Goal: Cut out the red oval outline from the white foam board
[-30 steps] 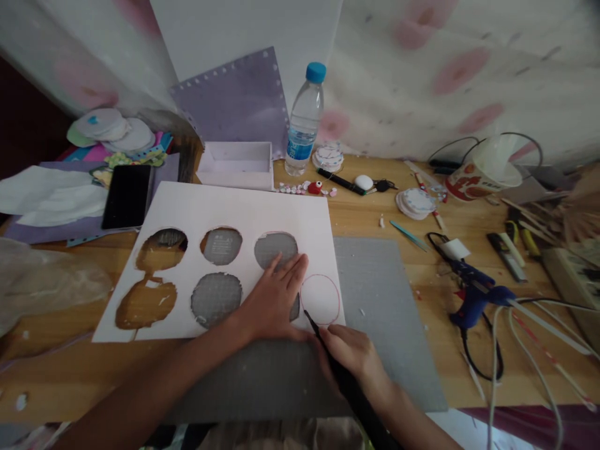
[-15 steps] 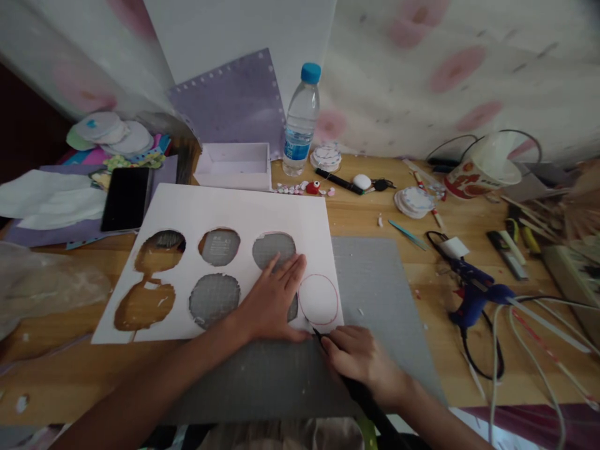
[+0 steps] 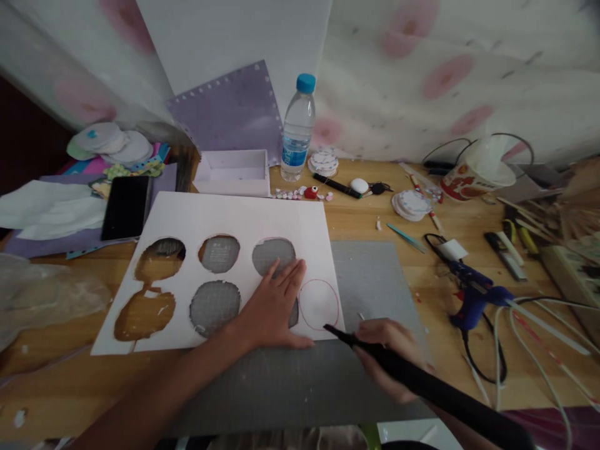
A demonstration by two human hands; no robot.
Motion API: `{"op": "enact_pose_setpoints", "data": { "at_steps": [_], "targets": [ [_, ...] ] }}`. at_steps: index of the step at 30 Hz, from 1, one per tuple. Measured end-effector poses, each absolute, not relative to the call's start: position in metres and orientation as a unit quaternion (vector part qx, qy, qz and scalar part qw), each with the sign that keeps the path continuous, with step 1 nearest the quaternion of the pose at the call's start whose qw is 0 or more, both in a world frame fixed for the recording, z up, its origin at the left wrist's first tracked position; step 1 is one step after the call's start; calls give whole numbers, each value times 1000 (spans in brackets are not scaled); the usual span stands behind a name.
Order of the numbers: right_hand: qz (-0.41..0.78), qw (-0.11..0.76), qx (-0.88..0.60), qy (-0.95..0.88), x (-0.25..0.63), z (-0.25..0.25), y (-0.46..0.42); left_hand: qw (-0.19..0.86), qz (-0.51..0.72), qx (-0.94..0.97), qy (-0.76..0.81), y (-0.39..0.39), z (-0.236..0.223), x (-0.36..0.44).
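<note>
A white sheet of card (image 3: 290,212) with several rough round holes lies partly over a grey cutting mat (image 3: 370,275). My left hand (image 3: 272,306) lies flat on the card with its fingers spread, partly covering a hole at the lower middle. To the right of that hand is a circle drawn in red (image 3: 319,304), its inside still whole. My right hand (image 3: 394,350) is closed around a long black craft knife (image 3: 422,378). The knife's tip is at the circle's lower edge; whether it touches the card I cannot tell.
A water bottle (image 3: 298,128) and a white open box (image 3: 234,174) stand behind the card. To the left lie a phone (image 3: 126,207) and a plastic bag (image 3: 51,294). A blue glue gun (image 3: 475,294) with cables, tweezers (image 3: 407,237) and a paper tub (image 3: 478,178) are on the right.
My right hand has moved right and turned, swinging the knife's handle out to the right. Its tip has gone from the circle's lower left to its lower edge. My left hand stays put.
</note>
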State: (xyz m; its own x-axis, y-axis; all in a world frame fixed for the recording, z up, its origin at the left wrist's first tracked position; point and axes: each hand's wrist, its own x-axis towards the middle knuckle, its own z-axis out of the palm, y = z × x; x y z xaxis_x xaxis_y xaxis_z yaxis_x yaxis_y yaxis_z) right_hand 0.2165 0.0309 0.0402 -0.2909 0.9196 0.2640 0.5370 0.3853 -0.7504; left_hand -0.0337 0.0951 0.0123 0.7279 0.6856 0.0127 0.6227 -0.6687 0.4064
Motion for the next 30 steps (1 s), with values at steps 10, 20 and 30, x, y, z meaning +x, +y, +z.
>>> {"op": "enact_pose_setpoints", "data": {
  "at_steps": [10, 20, 30],
  "targets": [
    [149, 426, -574, -683, 148, 21, 18, 192, 108, 898, 380, 92, 12, -30],
    [129, 412, -543, -720, 133, 11, 21, 200, 125, 896, 375, 92, 12, -30],
    [115, 366, -506, -772, 124, 15, 23, 189, 136, 897, 375, 91, 11, -31]
  ]
}}
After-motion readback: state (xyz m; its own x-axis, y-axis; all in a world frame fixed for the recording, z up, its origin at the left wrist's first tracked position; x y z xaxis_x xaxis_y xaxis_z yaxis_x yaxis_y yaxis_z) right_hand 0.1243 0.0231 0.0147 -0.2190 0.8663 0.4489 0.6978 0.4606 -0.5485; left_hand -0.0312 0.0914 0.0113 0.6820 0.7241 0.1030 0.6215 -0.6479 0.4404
